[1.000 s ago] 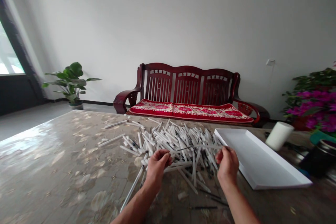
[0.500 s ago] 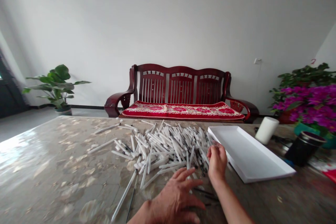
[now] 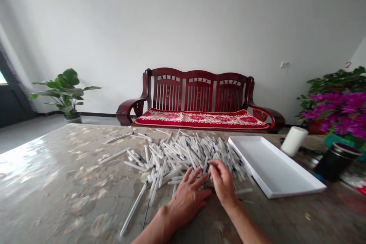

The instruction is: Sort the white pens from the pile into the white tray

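Observation:
A heap of white pens [image 3: 183, 152] lies on the marble-patterned table [image 3: 57, 183]. My left hand [image 3: 187, 198] rests flat at the near edge of the heap, fingers stretched out over a few pens. My right hand [image 3: 223, 183] sits just right of it, fingers curled and pinching at a pen in the pile; what it grips is too small to make out. A single long white pen [image 3: 133, 209] lies apart at the near left.
A white shallow tray [image 3: 274, 169] lies right of the heap. Beyond it stand a white cylinder [image 3: 294, 141], a black cup [image 3: 331, 162] and purple flowers [image 3: 334, 112]. A red wooden bench [image 3: 200, 101] and a potted plant [image 3: 64, 93] stand by the wall.
My left hand went from pinching a pen to lying flat on the table, then slid forward onto the heap. My right hand came down and left, close beside it.

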`<state>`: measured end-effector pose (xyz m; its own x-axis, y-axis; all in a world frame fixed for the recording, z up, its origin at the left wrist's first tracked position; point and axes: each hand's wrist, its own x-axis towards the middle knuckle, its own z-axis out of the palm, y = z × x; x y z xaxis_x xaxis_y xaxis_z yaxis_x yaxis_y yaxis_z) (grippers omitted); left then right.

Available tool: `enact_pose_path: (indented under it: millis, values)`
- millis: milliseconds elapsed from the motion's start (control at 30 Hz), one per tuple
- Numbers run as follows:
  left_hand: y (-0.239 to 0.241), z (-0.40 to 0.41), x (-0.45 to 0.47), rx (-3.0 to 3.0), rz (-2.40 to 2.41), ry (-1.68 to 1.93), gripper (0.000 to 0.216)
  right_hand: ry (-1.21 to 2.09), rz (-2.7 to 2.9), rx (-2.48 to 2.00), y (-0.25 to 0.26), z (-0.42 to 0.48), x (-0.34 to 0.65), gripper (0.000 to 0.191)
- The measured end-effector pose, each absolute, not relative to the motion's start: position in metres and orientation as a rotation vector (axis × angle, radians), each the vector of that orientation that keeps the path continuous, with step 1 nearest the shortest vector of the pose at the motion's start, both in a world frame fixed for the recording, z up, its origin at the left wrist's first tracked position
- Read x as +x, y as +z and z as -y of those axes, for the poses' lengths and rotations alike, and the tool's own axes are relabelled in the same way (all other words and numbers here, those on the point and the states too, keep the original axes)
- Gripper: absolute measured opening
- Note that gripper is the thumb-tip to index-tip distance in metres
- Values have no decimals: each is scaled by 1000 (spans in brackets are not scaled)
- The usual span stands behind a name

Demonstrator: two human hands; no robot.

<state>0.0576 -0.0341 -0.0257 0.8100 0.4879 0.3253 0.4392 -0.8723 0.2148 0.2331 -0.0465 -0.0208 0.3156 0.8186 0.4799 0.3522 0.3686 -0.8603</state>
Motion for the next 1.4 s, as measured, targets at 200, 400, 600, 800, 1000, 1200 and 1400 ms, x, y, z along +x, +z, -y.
enact_pose_path:
  millis: [200, 400, 600, 800, 1000, 1200, 1400]
  values:
    - [-20, 33, 47, 2762, -732, 693, 24, 307, 1585, -1224, -26, 54, 218, 22]
    - [4, 19, 26, 2520, -1112, 997, 17, 239, 1674, -1245, -29, 55, 220, 25]
    - [28, -4, -38, 1972, -2120, 1002, 28, 222, 1695, -1237, -31, 54, 221, 24]
    - [44, -6, -86, 1859, -2232, 230, 25, 254, 1690, -1246, -28, 55, 220, 25]
    - [39, 3, -83, 2010, -2050, -26, 14, 237, 1693, -1240, -29, 55, 222, 23]
    - [35, 1, -75, 2047, -2107, -70, 9, 224, 1731, -1218, -28, 55, 221, 22]
    - [37, 9, -31, 2264, -1996, 375, 20, 356, 1599, -1212, -23, 57, 218, 24]
